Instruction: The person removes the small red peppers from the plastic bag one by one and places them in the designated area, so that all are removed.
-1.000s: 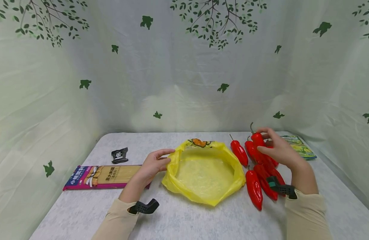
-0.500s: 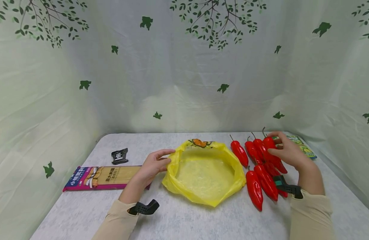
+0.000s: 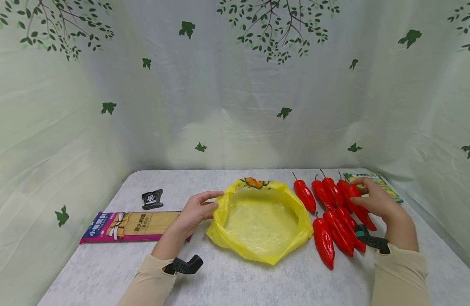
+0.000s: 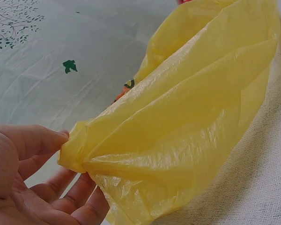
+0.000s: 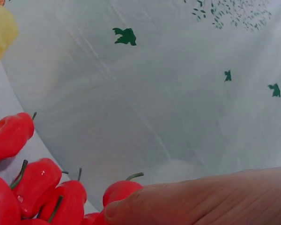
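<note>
My left hand (image 3: pixel 199 211) pinches the left rim of a yellow plastic bag (image 3: pixel 218 229) between thumb and fingers. The bag (image 4: pixel 178 126) stands with its mouth spread, and an orange print shows on its far side. To its right lie several glossy red chili peppers (image 3: pixel 324 243) with thin green stems, some piled on others. My right hand (image 3: pixel 378 204) holds one red pepper (image 3: pixel 367 219) at the right side of that pile, gripping its upper end. In the right wrist view my thumb presses against the pepper (image 5: pixel 119 190), whose stem points up; my other fingers are hidden there.
A long pack of spaghetti (image 3: pixel 147 224) lies left of the bag, partly behind my left forearm. Beyond it sits a small black wrapped packet (image 3: pixel 152 199). A green and yellow packet (image 3: pixel 388 190) lies at the back right. Leaf-printed white sheeting (image 3: pixel 235 93) encloses the table.
My right hand has moved right and lower with a pepper, from above the pile to its right side. Several peppers have been uncovered. My left hand and the bag have stayed put.
</note>
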Available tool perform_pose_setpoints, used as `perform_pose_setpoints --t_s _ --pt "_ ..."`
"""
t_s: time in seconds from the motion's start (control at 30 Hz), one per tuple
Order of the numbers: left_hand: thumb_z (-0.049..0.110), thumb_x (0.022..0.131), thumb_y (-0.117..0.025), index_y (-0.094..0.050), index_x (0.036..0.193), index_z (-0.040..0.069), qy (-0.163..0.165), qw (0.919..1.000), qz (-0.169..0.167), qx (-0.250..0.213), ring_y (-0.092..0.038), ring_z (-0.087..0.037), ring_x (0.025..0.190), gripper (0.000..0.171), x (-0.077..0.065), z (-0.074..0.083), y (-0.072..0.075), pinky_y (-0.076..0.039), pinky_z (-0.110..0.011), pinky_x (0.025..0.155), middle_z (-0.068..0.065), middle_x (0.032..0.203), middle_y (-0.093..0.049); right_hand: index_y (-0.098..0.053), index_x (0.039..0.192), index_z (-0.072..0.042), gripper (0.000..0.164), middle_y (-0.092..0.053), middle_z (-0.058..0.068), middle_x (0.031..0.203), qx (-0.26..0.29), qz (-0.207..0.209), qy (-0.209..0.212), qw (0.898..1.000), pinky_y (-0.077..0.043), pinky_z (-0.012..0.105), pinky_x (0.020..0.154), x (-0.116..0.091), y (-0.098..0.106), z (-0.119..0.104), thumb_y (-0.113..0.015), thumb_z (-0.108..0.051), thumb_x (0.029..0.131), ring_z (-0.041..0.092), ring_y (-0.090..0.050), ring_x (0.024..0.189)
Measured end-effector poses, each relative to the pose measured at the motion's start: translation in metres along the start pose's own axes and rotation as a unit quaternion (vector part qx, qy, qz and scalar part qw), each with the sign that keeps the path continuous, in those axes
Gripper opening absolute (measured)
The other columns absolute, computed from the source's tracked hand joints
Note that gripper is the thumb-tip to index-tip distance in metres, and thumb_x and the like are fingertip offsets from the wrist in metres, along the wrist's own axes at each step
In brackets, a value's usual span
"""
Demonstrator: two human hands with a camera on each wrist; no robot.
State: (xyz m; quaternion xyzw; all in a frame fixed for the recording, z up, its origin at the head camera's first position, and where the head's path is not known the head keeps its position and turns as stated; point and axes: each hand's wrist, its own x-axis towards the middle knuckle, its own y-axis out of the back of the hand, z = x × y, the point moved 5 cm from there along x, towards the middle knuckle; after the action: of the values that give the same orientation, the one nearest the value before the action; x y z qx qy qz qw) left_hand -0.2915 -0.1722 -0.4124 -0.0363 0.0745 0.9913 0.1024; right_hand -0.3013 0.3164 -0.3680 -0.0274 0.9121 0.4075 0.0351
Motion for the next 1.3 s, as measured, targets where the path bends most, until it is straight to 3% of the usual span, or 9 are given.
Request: perform_pose_setpoints --t_s 0.37,0.63,0.83,1.07,1.3 --pt "0.01 0.1 -0.057 -0.06 0.138 0.014 -0.002 1.0 0.002 0.0 -0.064 -0.02 0.114 0.038 0.0 0.0 0.001 -0.059 -0.034 0.091 -0.01 0.149 -0.05 -0.034 0.142 0.003 0.064 -0.044 0.04 0.135 -0.002 -0.061 -0.045 0.997 -0.061 0.045 0.078 0.005 -0.005 0.022 -0.067 -0.021 0.093 0.045 -0.058 0.111" --pt "0.01 0.1 -0.057 -0.06 0.137 0.014 0.0 1.0 0.004 0.001 -0.064 -0.021 0.115 0.038 0.0 0.0 0.001 -0.058 -0.034 0.091 -0.01 0.148 -0.049 -0.036 0.142 0.003 0.065 -0.048 0.039 0.13 -0.004 -0.081 -0.055 0.995 -0.061 0.047 0.076 0.004 -0.008 0.033 -0.069 -0.021 0.091 0.038 -0.062 0.103" --pt "0.01 0.1 -0.056 -0.06 0.138 0.014 -0.003 1.0 0.003 0.001 -0.064 -0.02 0.114 0.038 0.0 0.0 0.001 -0.058 -0.034 0.091 -0.01 0.149 -0.049 -0.034 0.143 0.002 0.069 -0.046 0.038 0.133 0.004 -0.088 -0.067 0.994 -0.061 0.047 0.077 0.003 -0.009 0.037 -0.07 -0.025 0.091 0.041 -0.06 0.107" --pt "0.01 0.1 -0.056 -0.06 0.138 0.013 -0.003 1.0 0.006 0.0 -0.064 -0.02 0.113 0.038 -0.001 0.0 0.002 -0.058 -0.034 0.091 -0.011 0.148 -0.05 -0.038 0.14 0.004 0.066 -0.046 0.04 0.134 -0.011 -0.083 -0.051 0.995 -0.061 0.046 0.08 0.004 -0.007 0.036 -0.07 -0.027 0.091 0.045 -0.057 0.111" --pt "0.01 0.099 -0.057 -0.058 0.14 0.014 -0.014 0.9999 0.0 -0.008 -0.064 -0.019 0.112 0.041 -0.001 0.003 0.002 -0.059 -0.033 0.089 -0.009 0.149 -0.05 -0.042 0.138 0.005 0.059 -0.045 0.04 0.135 -0.039 -0.037 -0.029 0.998 -0.056 0.052 0.084 0.003 0.0 0.023 -0.062 -0.03 0.095 0.05 -0.051 0.115"
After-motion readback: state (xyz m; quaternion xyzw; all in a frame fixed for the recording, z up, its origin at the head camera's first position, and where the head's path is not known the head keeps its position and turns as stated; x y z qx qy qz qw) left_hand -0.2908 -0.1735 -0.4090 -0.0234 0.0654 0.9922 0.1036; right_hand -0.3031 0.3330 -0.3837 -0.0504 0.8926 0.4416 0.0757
